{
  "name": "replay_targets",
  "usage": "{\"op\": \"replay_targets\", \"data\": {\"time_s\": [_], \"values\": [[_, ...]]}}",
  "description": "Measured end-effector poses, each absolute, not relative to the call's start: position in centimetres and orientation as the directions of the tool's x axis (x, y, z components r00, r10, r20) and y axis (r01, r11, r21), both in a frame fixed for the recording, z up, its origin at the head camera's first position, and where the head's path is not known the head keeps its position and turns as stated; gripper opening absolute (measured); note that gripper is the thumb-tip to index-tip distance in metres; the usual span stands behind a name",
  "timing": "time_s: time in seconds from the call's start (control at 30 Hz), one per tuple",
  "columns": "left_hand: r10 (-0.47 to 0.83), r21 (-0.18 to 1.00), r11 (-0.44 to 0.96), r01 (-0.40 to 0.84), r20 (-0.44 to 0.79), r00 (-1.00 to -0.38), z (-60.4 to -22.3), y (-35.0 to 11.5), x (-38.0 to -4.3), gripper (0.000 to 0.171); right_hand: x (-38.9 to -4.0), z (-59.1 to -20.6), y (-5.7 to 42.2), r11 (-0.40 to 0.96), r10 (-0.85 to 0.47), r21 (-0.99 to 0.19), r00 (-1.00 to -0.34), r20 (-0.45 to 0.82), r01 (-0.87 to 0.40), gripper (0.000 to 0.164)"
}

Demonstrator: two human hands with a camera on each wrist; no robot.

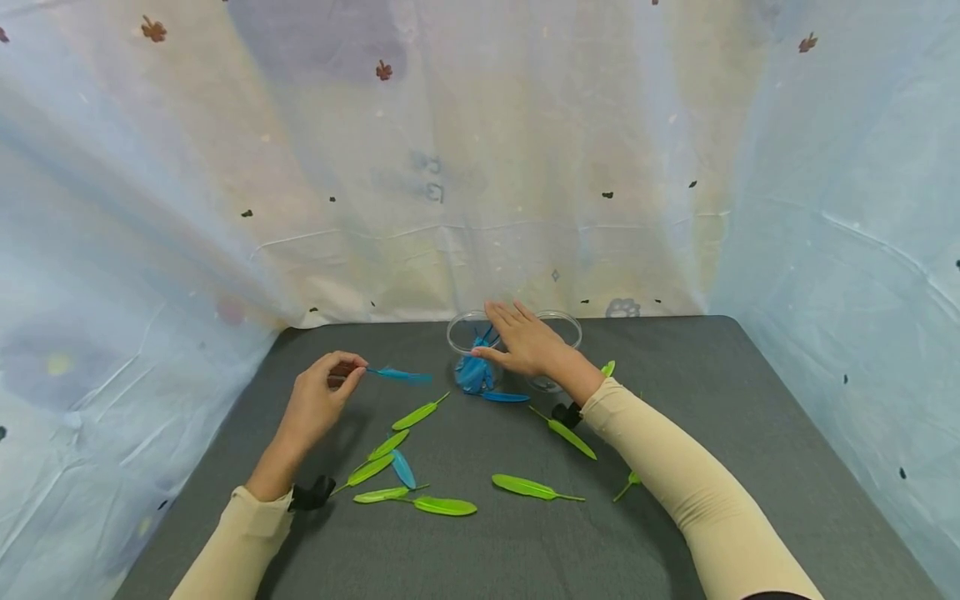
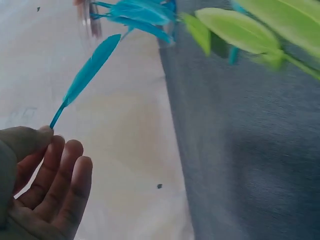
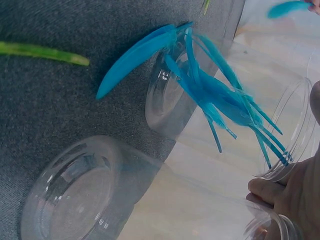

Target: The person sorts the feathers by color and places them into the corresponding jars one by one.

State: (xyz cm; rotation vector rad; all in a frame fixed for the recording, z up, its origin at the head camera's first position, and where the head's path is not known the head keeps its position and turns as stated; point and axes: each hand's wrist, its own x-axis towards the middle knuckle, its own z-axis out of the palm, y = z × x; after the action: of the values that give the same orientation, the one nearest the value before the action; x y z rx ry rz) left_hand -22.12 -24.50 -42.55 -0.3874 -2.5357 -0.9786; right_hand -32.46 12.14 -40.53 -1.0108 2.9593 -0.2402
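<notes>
Between thumb and fingertips, my left hand (image 1: 318, 396) pinches a blue feather (image 1: 402, 375) by its quill, held up left of the jars. In the left wrist view the feather (image 2: 90, 72) points up, away from the hand (image 2: 55, 185). A clear jar (image 1: 448, 335) holds several blue feathers (image 1: 474, 373). My right hand (image 1: 528, 343) lies against this jar's rim with fingers extended and thumb at the front; the right wrist view shows the thumb (image 3: 267, 190) touching the rim. Another clear jar (image 1: 579, 335) stands to the right, partly hidden by the hand, with no feathers visible inside.
Green feathers (image 1: 446, 506) lie scattered over the grey table (image 1: 540, 550), mostly left of centre, a few near the right forearm. One blue feather (image 1: 403, 469) lies among them; another blue feather (image 1: 506, 397) lies at the filled jar's base. A patterned curtain (image 1: 525, 167) hangs behind.
</notes>
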Motion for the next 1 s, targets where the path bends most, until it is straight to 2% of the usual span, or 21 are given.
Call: {"op": "replay_targets", "data": {"time_s": [0.43, 0.8, 1.0], "values": [[0.029, 0.554, 0.686, 0.472, 0.627, -0.778, -39.2, -22.8, -23.8, 0.014, -32.6, -40.5, 12.0, 0.777, -0.613, -0.147, -0.789, 0.046, -0.612, 0.097], [0.172, 0.443, 0.664, 0.602, 0.693, -0.7, -37.0, -20.3, -26.1, 0.015, -32.5, -40.3, 12.0, 0.78, -0.608, -0.149, -0.792, 0.054, -0.608, 0.097], [0.259, 0.381, 0.692, 0.614, 0.663, -0.703, -36.8, -19.1, -27.0, 0.014, -32.3, -40.4, 12.1, 0.783, -0.606, -0.144, -0.794, 0.047, -0.605, 0.097]]}}
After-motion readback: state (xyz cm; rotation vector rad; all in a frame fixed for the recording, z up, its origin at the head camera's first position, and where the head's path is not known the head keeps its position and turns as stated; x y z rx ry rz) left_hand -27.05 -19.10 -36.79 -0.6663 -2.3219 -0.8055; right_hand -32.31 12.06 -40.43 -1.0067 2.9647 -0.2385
